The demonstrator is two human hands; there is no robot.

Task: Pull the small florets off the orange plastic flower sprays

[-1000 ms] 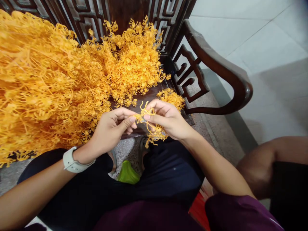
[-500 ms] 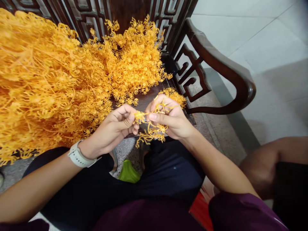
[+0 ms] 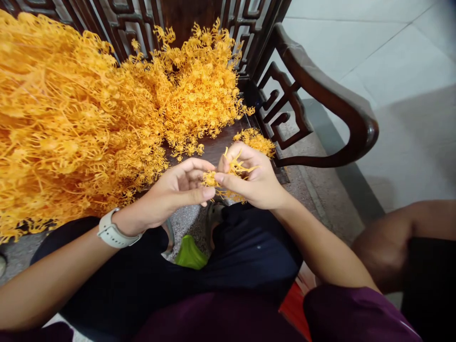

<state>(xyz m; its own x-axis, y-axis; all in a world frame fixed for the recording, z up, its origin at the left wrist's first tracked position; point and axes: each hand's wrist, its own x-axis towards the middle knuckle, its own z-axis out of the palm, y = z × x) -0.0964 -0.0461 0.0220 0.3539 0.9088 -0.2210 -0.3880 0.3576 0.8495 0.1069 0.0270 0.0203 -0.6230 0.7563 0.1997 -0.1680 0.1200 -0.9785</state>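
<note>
A small yellow plastic flower sprig [image 3: 239,167], with thin branching stems, is pinched between the thumb and fingers of my right hand [image 3: 254,178]. Its flower head [image 3: 209,179] pokes out to the left of the right thumb. My left hand [image 3: 178,187] is around that flower head, thumb below and index finger above, with a gap between them; its other fingers are loosely curled behind. More of the sprig hangs under the hands, partly hidden. A pale watch [image 3: 116,230] is on my left wrist.
A big heap of yellow plastic flower sprigs [image 3: 81,123] covers the left of a dark wooden bench [image 3: 223,137]. A smaller pile [image 3: 255,141] lies by the carved armrest [image 3: 327,99]. Between my feet is a green object [image 3: 190,252]. Another person's bent limb [image 3: 388,242] is at right.
My left thumb and index finger have spread from their pinch on the flower head, and the hand has shifted right. The sprig has turned in my right hand, its lower part now more hidden.
</note>
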